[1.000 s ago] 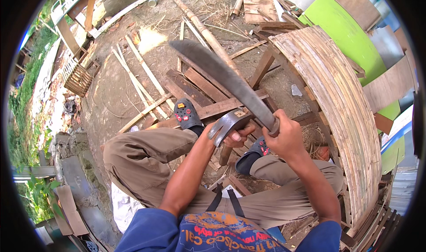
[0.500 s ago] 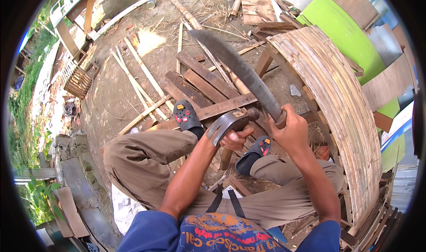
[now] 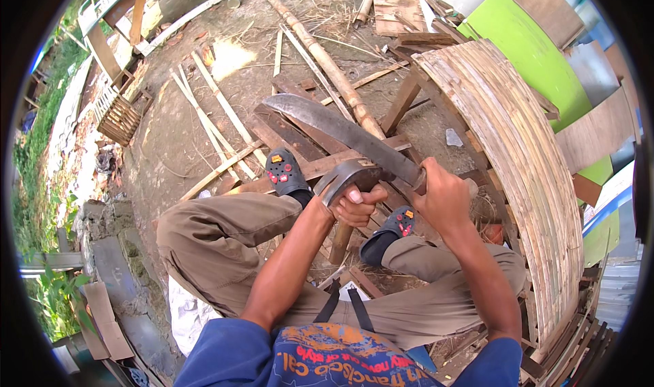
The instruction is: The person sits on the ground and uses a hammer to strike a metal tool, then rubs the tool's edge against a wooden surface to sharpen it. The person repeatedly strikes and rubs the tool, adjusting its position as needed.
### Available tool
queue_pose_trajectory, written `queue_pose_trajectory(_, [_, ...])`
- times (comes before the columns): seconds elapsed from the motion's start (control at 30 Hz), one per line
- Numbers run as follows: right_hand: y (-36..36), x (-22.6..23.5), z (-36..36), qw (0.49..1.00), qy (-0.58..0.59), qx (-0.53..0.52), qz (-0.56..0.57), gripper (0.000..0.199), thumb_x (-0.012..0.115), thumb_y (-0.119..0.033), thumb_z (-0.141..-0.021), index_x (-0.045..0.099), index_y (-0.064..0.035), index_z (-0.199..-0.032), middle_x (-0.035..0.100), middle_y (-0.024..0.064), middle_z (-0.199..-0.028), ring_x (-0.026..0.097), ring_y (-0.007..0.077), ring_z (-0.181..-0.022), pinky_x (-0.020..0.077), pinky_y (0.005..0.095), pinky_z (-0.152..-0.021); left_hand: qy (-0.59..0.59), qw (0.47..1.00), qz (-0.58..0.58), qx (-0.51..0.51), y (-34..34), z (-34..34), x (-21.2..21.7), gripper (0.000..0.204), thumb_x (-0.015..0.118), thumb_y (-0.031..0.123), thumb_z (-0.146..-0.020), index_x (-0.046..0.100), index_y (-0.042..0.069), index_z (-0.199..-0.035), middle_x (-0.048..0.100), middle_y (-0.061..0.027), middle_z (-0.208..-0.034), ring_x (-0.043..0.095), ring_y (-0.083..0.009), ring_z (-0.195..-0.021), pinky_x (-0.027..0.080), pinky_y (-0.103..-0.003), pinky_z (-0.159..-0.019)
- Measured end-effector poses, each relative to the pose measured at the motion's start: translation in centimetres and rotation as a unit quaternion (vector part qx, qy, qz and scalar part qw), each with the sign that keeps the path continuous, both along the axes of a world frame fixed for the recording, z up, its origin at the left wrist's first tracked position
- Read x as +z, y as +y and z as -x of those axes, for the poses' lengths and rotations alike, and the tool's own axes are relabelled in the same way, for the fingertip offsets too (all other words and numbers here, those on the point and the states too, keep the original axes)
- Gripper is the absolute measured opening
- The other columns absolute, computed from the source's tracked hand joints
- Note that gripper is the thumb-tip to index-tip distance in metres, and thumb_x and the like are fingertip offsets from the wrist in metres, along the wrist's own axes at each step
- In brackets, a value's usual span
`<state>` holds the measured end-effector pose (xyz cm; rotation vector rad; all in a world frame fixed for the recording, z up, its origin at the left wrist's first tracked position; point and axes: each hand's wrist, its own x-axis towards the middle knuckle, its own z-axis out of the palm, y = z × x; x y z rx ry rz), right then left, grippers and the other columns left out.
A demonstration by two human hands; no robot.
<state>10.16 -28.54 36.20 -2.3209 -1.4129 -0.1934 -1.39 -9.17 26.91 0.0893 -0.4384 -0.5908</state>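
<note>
A claw hammer (image 3: 342, 177) is gripped in my left hand (image 3: 357, 208), its metal head above my fist and the wooden handle pointing down. My right hand (image 3: 444, 195) is wrapped round the handle of a machete (image 3: 320, 123). The broad, dark blade slants up and to the left, with its curved tip farthest from me. Near its handle end the blade passes across the hammer head's right end; whether the two touch, I cannot tell. Both tools are held between my knees, over the wood on the ground.
Dark wooden planks (image 3: 291, 136) lie in a pile beyond my feet. A bamboo pole (image 3: 320, 52) stretches away past them, with thin wooden strips (image 3: 221, 101) to its left. On my right stands a bamboo slat bench (image 3: 511, 149). A slatted crate (image 3: 117, 120) sits far left.
The machete blade has tilted down to the left and come nearer the hammer head. My right hand has turned with it, while my left hand has dropped slightly.
</note>
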Motion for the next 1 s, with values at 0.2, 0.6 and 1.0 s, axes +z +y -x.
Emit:
queue_pose_trajectory(0.2, [-0.1, 0.5, 0.3, 1.0, -0.006, 0.013, -0.013, 0.041, 0.082, -0.011, -0.067, 0.055, -0.0049, -0.097, 0.067, 0.0146, -0.082, 0.068, 0.0384, -0.071, 0.0525, 0.0458, -0.06, -0.018, 1.0, 0.005, -0.02, -0.1, -0.1, -0.4, 0.036, 0.075, 0.014, -0.08, 0.04, 0.011, -0.071, 0.042, 0.005, -0.05, 0.038, -0.0036, -0.038, 0.029, -0.021, -0.037])
queue_pose_trajectory(0.6, [-0.3, 0.4, -0.6, 1.0, 0.002, -0.022, 0.008, 0.043, 0.08, -0.009, -0.067, 0.056, -0.0051, -0.103, 0.068, 0.0151, -0.082, 0.069, 0.0387, -0.071, 0.0534, 0.0465, -0.059, -0.043, 0.997, 0.048, -0.036, -0.6, 0.0, -0.3, 0.035, 0.074, 0.015, -0.083, 0.042, 0.012, -0.071, 0.043, 0.0053, -0.051, 0.038, -0.0046, -0.037, 0.029, -0.023, -0.037])
queue_pose_trajectory(1.0, [-0.8, 1.2, -0.1, 0.999, 0.022, 0.021, -0.035, 0.044, 0.083, -0.013, -0.067, 0.055, -0.0063, -0.1, 0.067, 0.0136, -0.078, 0.069, 0.0368, -0.072, 0.0524, 0.0451, -0.06, -0.049, 0.997, 0.014, -0.053, -0.9, -0.1, -0.1, 0.035, 0.075, 0.015, -0.083, 0.042, 0.011, -0.071, 0.042, 0.0049, -0.05, 0.038, -0.0048, -0.037, 0.03, -0.022, -0.036])
